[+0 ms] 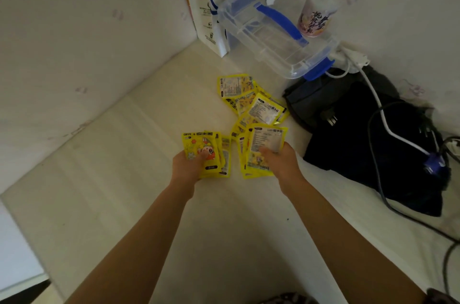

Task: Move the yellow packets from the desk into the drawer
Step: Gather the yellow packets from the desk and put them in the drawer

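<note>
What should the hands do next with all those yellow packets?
Probably lift both bundles off the desk and carry them toward the drawer, which is not in view. The left hand already grips one stack of yellow packets, and the right hand grips another stack. The loose packets farther back can wait, since both hands are full.

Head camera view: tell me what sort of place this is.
Probably a desk set in a corner of a home or dorm room. A pale desk meets white walls; on it lie a paper shopping bag, a clear storage box, dark clothing with cables and yellow packets.
</note>
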